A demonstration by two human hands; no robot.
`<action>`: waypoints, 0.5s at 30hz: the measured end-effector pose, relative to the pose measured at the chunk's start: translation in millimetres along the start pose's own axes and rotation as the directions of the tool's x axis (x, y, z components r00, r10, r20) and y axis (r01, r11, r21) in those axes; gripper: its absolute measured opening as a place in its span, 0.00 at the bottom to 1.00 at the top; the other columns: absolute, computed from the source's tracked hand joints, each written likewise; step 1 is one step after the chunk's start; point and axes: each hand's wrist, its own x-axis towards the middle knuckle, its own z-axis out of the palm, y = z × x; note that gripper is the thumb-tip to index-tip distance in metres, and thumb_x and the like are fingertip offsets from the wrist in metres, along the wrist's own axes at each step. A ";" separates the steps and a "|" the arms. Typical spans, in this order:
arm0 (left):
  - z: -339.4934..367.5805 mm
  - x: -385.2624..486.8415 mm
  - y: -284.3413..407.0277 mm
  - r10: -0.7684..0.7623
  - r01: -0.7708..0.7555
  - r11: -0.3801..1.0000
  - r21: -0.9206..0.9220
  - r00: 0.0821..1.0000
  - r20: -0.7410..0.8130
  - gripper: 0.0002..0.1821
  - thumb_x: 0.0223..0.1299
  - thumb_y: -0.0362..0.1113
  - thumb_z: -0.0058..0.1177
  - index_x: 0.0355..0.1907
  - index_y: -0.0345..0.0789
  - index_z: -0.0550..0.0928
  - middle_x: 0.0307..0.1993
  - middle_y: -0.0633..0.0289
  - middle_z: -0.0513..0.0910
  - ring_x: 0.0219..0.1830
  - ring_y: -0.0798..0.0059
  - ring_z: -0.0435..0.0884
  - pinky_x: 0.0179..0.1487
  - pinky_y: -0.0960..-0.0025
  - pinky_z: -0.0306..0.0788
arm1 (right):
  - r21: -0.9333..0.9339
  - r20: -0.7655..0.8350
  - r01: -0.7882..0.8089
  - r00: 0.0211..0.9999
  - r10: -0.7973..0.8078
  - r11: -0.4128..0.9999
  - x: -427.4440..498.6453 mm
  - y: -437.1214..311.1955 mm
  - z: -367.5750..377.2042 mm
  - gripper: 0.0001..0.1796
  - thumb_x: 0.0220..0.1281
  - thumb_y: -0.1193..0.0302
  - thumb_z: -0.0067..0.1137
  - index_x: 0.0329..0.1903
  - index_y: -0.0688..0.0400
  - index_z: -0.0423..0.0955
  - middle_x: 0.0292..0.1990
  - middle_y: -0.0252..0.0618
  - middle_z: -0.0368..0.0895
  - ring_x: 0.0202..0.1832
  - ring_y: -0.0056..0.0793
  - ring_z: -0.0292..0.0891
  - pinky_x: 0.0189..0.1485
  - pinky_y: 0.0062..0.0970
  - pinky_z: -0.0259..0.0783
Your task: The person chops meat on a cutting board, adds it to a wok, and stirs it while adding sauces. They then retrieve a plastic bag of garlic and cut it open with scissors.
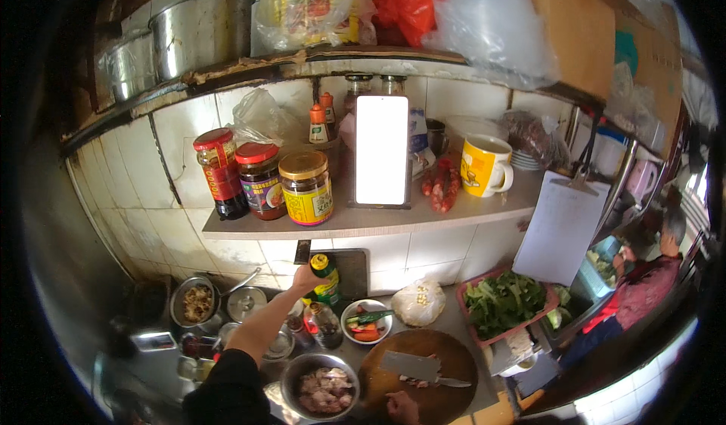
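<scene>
My left hand point(308, 279) reaches out to the back of the counter and grips a green bottle with a yellow cap point(325, 289) near its neck. Low in the view, my right hand point(402, 407) is over the near edge of a round wooden chopping board point(380, 382), fingers partly curled. I make out nothing in it. A cleaver point(409, 364) lies flat on the board, beside small scraps of meat point(417, 381). Left of the board, a steel bowl point(287, 381) contains pieces of raw meat point(326, 390). A dark sauce bottle point(324, 328) stands between my left forearm and a white bowl of cut vegetables point(366, 337).
Above the counter runs a shelf point(368, 221) with sauce jars point(306, 189), a phone point(382, 150) and a yellow mug point(485, 167). A clipboard point(558, 226) hangs over a pink basket of leafy greens point(505, 300). Another person point(646, 289) is at the right.
</scene>
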 end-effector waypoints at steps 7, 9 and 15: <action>39.1 15.0 -64.1 -0.172 0.105 0.939 0.327 0.968 0.183 0.42 0.37 0.49 0.84 0.56 0.32 0.81 0.46 0.51 0.87 0.51 0.49 0.87 0.55 0.54 0.80 | 0.019 -0.024 -0.021 0.999 0.021 1.000 -4.3 0.2 9.0 0.13 0.66 0.72 0.62 0.52 0.56 0.84 0.45 0.49 0.86 0.48 0.51 0.84 0.53 0.44 0.80; 37.2 20.4 -75.3 -0.046 -0.047 0.921 0.386 0.972 0.230 0.42 0.37 0.45 0.84 0.57 0.32 0.80 0.45 0.52 0.87 0.50 0.52 0.87 0.55 0.55 0.80 | -0.030 -0.054 0.023 0.998 -0.024 0.999 -3.2 1.8 10.7 0.12 0.65 0.73 0.62 0.50 0.56 0.85 0.43 0.47 0.86 0.45 0.50 0.85 0.50 0.43 0.80; -23.4 -23.5 -13.1 -0.065 0.044 0.991 0.124 0.983 0.171 0.38 0.45 0.43 0.80 0.58 0.31 0.80 0.45 0.55 0.88 0.49 0.59 0.87 0.54 0.59 0.81 | -0.177 -0.053 0.064 0.996 -0.075 0.982 0.5 3.6 9.3 0.11 0.66 0.75 0.63 0.49 0.57 0.85 0.41 0.46 0.87 0.41 0.47 0.86 0.44 0.40 0.82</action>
